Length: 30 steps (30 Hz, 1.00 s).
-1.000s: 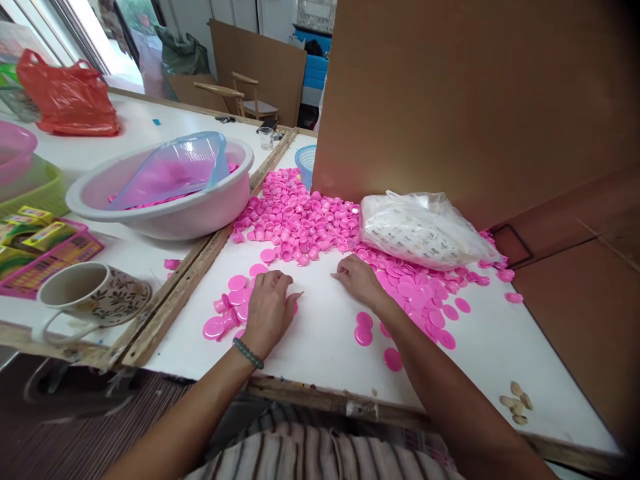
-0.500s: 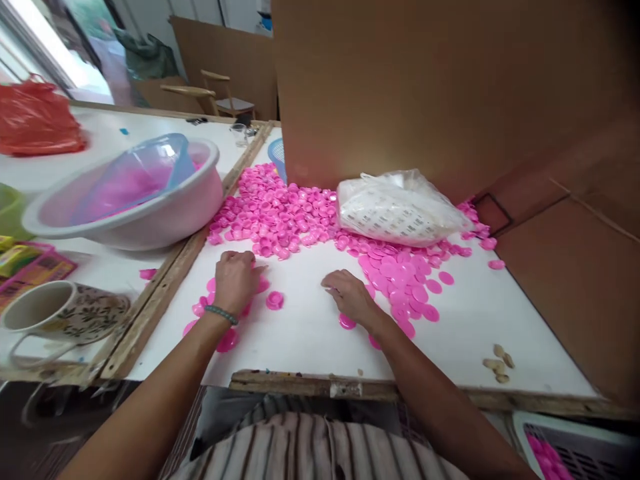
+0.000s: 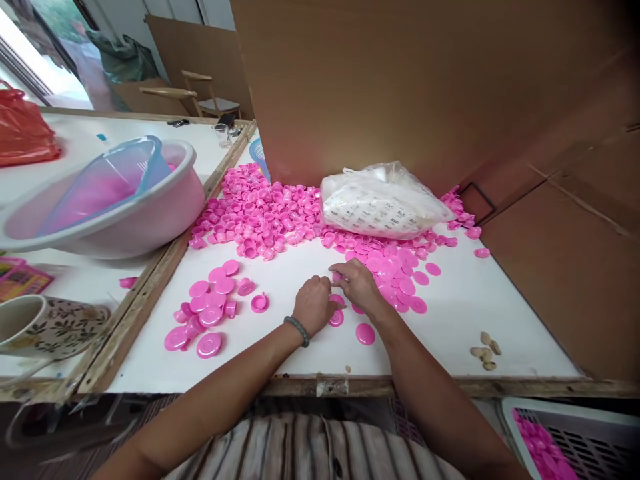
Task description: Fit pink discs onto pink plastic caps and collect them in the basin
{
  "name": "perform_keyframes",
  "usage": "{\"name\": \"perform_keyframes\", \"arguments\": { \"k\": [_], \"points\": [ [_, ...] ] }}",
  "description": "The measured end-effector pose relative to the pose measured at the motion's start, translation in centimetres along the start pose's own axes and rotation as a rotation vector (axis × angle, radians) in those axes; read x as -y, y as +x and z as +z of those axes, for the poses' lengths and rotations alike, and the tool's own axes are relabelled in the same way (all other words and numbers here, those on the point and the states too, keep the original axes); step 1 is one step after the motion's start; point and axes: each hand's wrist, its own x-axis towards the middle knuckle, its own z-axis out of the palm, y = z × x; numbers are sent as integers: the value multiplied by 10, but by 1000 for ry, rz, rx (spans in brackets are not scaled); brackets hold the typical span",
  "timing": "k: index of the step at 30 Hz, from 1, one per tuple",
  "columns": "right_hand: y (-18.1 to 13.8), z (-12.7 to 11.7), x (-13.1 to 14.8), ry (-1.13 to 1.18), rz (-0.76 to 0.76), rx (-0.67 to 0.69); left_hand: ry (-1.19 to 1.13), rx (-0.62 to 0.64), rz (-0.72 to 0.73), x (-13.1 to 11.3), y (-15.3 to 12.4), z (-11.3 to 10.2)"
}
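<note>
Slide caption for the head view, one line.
Left hand and right hand close together by pink discs on a white table; pink cups and plastic bag beyond.

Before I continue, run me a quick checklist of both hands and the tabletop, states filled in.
1. Right grip engaged: ok; the right hand appears to pinch a small pink piece.
2. Left grip engaged: cannot tell; the left hand's curled fingers hide any contents.
3. Pink discs near the right hand: ok; heaped just beyond it.
4. Pink cups fully uncovered: not ok; the plastic bag appears to cover some.
5. Peanuts apart from pink pieces: ok.
6. Floral mug away from both hands: ok.
</note>
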Motion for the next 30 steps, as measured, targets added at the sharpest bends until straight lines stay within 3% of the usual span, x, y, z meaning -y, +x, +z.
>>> {"name": "perform_keyframes", "arguments": {
  "k": [5,9,11,14,22,27,30],
  "points": [
    [1,-5,-3,-46,76,-27,-135,14,-70,10,10,-3],
    [3,-6,-1,-71,61,-56,-149,-191,58,30,8,-15],
    [3,-5,1,-46,52,-56,-133,-237,121,40,3,-17],
    [1,-3,4,-23,40,-51,-162,-241,124,50,-3,-13],
    [0,2,5,-125,-28,-27,-299,-232,-34,51,-3,-5],
    [-1,12,13,35,-166,-42,-334,-245,1,54,-4,-3],
    [-2,21,21,-1,-249,4,-343,-256,49,55,-5,-1]
  ]
}}
